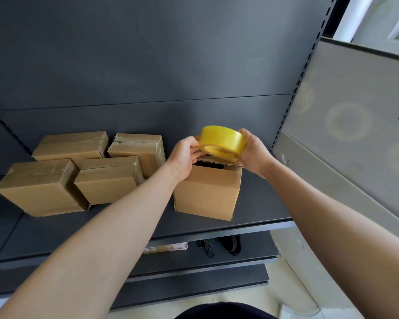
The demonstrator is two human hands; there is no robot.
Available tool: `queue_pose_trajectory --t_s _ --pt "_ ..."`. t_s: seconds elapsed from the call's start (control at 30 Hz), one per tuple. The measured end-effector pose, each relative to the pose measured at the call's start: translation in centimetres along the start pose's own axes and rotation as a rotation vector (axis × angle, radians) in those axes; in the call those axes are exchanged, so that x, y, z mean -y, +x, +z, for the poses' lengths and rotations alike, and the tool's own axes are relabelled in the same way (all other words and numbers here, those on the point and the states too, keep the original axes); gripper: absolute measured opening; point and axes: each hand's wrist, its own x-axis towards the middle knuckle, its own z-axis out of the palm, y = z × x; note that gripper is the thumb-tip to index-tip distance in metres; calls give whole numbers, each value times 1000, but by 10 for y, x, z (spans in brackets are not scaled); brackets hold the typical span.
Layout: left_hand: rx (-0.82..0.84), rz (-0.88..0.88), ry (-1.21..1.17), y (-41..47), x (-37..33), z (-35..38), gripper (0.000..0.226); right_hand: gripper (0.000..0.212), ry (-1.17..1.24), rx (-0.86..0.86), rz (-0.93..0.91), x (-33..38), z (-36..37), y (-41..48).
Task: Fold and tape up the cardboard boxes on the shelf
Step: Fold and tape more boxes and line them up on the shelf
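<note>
The left hand, well right of four taped boxes, pinches one side of the glossy yellow tape roll. The right hand clasps the other side. The roll is tilted, with its hole facing us, just above the plain cardboard box on the dark shelf. The box top shows a dark gap, so I'd guess the tape goes straight down, with both hands equally near.

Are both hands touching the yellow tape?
Touching. The head view shows the left hand and right hand gripping the yellow tape roll on opposite sides.
</note>
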Motion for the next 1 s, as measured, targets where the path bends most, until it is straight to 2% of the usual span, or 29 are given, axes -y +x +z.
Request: queue_pose_trajectory --t_s 0.1,0.2,0.23,0.4,0.47,0.6,0.73,0.9,1.0 --pt "53 7 18 1 1 -2 16 41 -117 -22 -69 -2 8 -1" --pt "104 2 120 1 0 -2 46 43 -145 -20 -86 -2 10 -1" --pt "108 4 130 2 0 -3 50 43 -150 -11 -89 -2 10 -1" --pt "42 47 166 4 3 -3 56 50 -139 -55 -131 2 8 -5" --pt "-19 64 181 5 6 -2 48 50 -142 -75 -160 4 6 -5" --pt "60 75 219 0 2 4 46 57 -202 -77 -206 12 4 -2" --pt "71 96 239 1 1 6 80 61 -300 -70 -265 25 12 1" --pt "25 94 151 3 1 1 77 72 -264 2 -145 13 5 0" --pt "19 87 119 5 4 0 77 65 -286 7 -98 3 0 -2"
